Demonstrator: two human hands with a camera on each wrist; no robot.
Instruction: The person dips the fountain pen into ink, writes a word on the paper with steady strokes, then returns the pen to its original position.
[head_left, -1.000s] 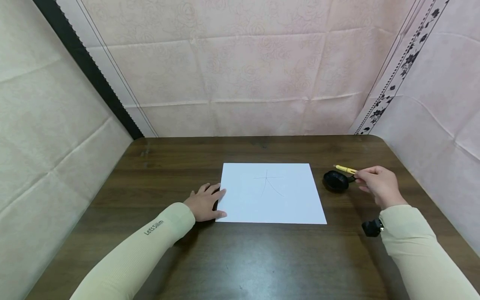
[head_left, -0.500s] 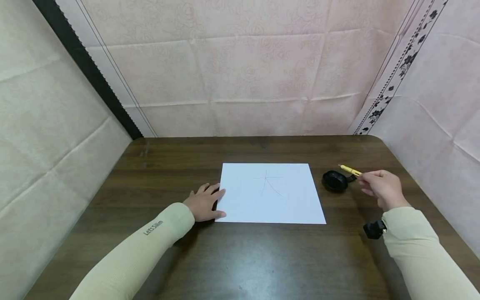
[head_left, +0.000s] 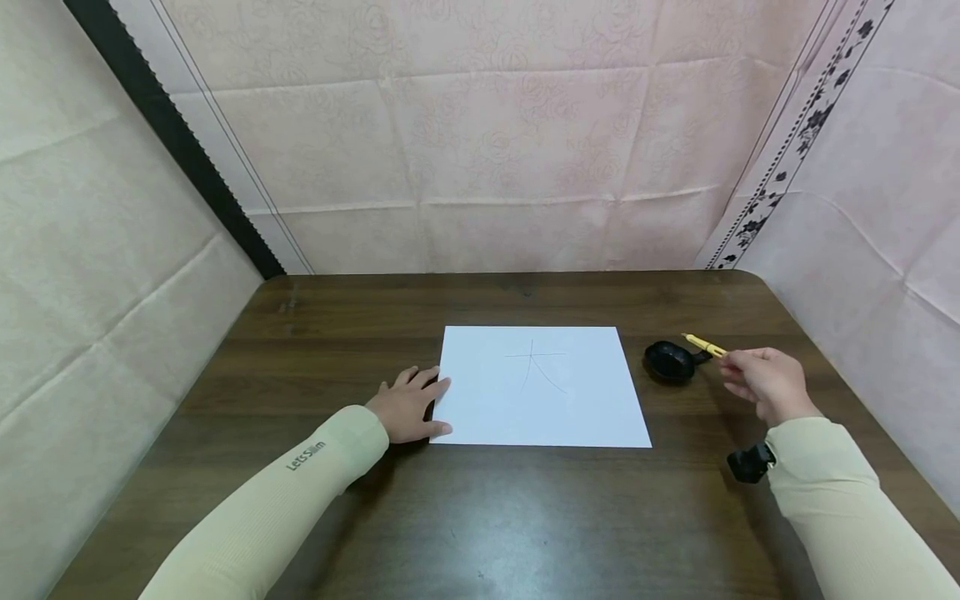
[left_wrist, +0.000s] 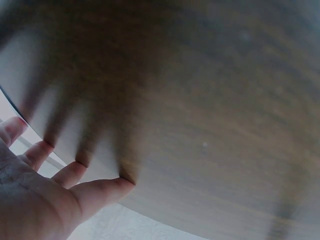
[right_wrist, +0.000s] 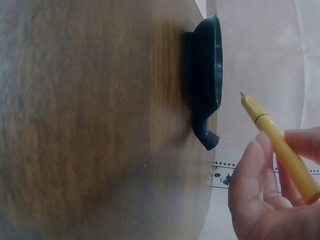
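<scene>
A yellow pen (right_wrist: 280, 145) with a thin dark tip is pinched between the thumb and fingers of my right hand (head_left: 767, 383). In the head view its tip points up and left, over the table behind a small black dish (head_left: 670, 362) with a short bent handle. The right wrist view shows the dish (right_wrist: 202, 65) from the side, apart from the pen. My left hand (head_left: 407, 408) lies with fingers spread at the left edge of a white sheet of paper (head_left: 585, 408), fingertips on that edge. Thin lines crossing and curving are drawn on the sheet.
The brown wooden table (head_left: 480, 517) has a straight back edge with rounded corners. Pale patterned cloth (head_left: 487, 167) hangs behind it and at both sides. A black device (head_left: 750, 462) sits on the right wrist.
My right hand has drawn a little right and toward me with the pen, away from the black dish's handle. The left hand and paper stay about where they were.
</scene>
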